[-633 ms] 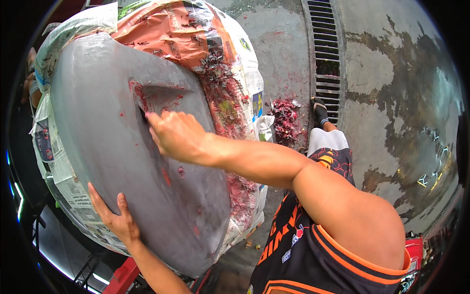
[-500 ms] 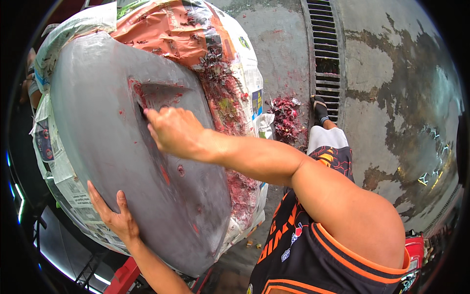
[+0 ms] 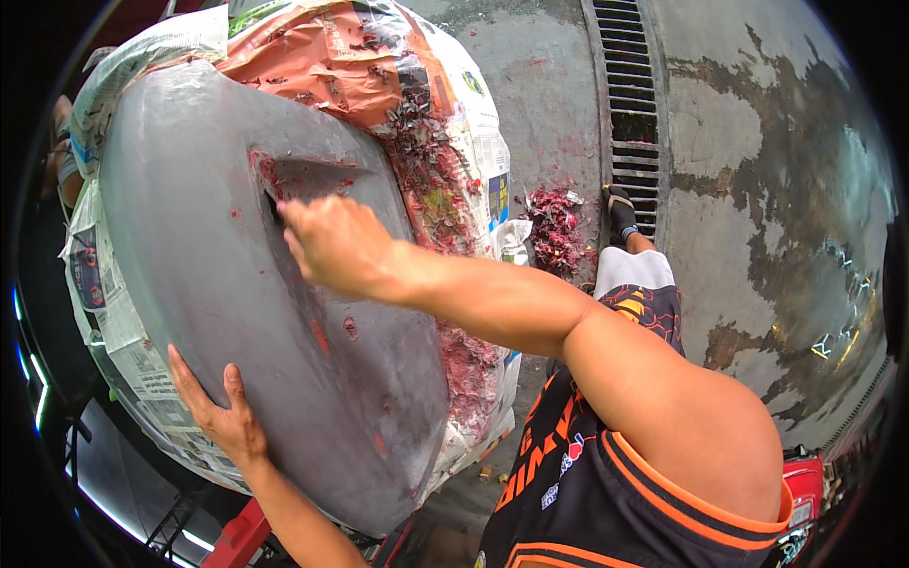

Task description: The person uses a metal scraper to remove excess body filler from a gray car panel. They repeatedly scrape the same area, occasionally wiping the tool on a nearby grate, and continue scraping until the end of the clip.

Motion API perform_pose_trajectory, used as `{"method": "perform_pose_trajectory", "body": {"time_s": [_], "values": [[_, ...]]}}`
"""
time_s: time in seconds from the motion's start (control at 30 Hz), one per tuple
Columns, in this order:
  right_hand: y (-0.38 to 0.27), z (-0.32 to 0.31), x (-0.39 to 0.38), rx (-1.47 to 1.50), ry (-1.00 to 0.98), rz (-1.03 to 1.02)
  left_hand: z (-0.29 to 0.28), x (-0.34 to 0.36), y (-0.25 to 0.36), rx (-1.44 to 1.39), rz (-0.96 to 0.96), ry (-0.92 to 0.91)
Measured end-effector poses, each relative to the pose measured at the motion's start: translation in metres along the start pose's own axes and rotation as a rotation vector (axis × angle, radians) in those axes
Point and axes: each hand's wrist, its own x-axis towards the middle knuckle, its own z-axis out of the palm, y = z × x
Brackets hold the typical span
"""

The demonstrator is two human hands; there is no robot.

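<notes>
A large grey car panel [image 3: 199,237], matte and curved, has a recess [image 3: 312,180] with red patches along its edges. My left hand [image 3: 225,421] lies with fingers spread on the panel's lower left edge. At the recess's lower edge, beside a dark slot [image 3: 275,206], my right hand [image 3: 339,244] is closed in a fist with the thumb side toward the slot. Whatever it may hold is hidden by the fingers. Red streaks [image 3: 319,336] and small red spots mark the panel below this hand.
Newspaper and an orange sheet [image 3: 312,66] wrap the surrounding body, strewn with red shavings [image 3: 431,180]. More red scraps [image 3: 554,227] are heaped on the concrete floor, near a drain grate [image 3: 630,95] and my sandalled foot [image 3: 620,213]. A red bar [image 3: 241,538] stands at lower left.
My right fist has shifted very slightly up and to the left at the recess edge. The left hand stays in place on the panel.
</notes>
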Motion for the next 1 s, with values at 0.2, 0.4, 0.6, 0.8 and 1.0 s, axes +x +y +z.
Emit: {"method": "perform_pose_trajectory", "body": {"time_s": [0.2,0.4,0.6,0.8,1.0], "values": [[-0.01,-0.002,-0.019,0.066,-0.016,0.001,0.001,0.001,0.001,0.003,-0.009,0.009],[-0.008,0.001,-0.018,0.076,-0.082,0.015,0.001,0.001,0.0,0.004,-0.013,0.004],[-0.007,-0.014,-0.005,0.132,-0.027,0.044,0.0,0.001,0.001,0.023,0.004,0.005],[-0.006,-0.019,-0.002,0.175,-0.078,0.091,-0.001,0.001,0.004,0.033,0.006,0.003],[-0.004,-0.014,0.001,0.194,-0.102,0.093,-0.001,0.0,0.003,0.041,-0.01,-0.002]]}}
